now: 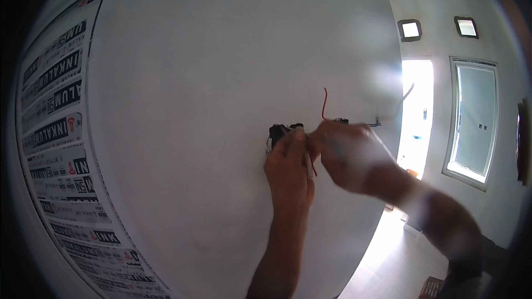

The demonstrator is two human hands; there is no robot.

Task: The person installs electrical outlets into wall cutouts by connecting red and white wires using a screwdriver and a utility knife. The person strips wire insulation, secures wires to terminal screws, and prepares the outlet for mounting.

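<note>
My left hand is raised to the white wall, its fingers closed and pressed together at a black wall box. Close beside it, my right hand is closed too, with its fingertips meeting those of the left. What either hand pinches is hidden behind the fingers. A short red wire end hangs below the fingertips, between the hands. Above my right hand a longer red wire sticks up from the wall. A second dark wall opening is partly covered by that hand, with blue wires to its right.
A frame wrapped in printed protective film runs down the left. Past the wall's right edge are a bright doorway, a window and two small square vents. Pale floor and a brownish slatted object show at lower right.
</note>
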